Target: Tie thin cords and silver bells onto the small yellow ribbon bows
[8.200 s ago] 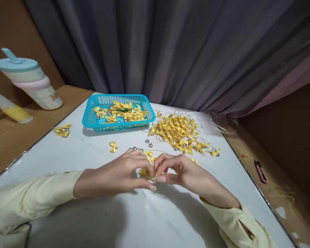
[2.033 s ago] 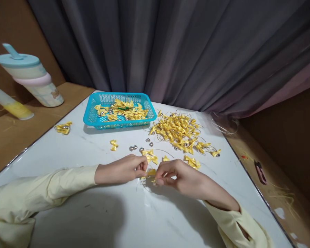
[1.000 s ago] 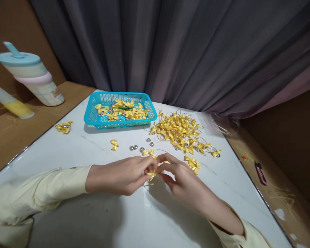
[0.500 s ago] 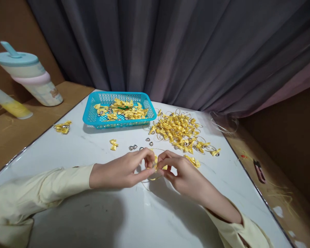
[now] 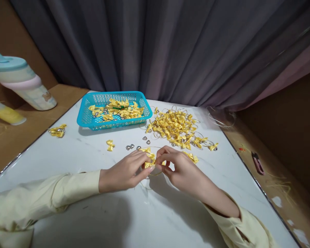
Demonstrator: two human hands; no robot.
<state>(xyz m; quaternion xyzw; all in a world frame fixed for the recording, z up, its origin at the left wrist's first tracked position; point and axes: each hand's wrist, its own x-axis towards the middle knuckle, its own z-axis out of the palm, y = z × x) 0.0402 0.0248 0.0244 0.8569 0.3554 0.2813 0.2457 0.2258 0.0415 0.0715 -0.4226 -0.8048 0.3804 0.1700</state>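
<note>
My left hand (image 5: 127,171) pinches a small yellow bow (image 5: 149,165) between thumb and fingers, near the middle of the white table. Close against it, my right hand (image 5: 181,171) has its thumb and fingers pressed together at the bow's right side; what exactly they grip is too small to tell. A thin gold cord loop (image 5: 156,174) curves around and below the fingertips. More yellow satin shows just behind the fingers. Several silver heart-shaped beads (image 5: 130,146) lie beyond my left hand, and a single yellow bow (image 5: 110,145) rests to their left.
A blue basket (image 5: 115,126) of yellow bows stands at the back. Right of it spreads a pile of bows on gold cords (image 5: 174,125). A small bow bundle (image 5: 57,131) lies left. A tumbler (image 5: 28,84) stands far left; a pink and black cutter (image 5: 257,163) lies right.
The view has shifted slightly. A yellow bow now shows clearly between my left thumb and fingers, where it was mostly hidden before. My right hand keeps its pinch.
</note>
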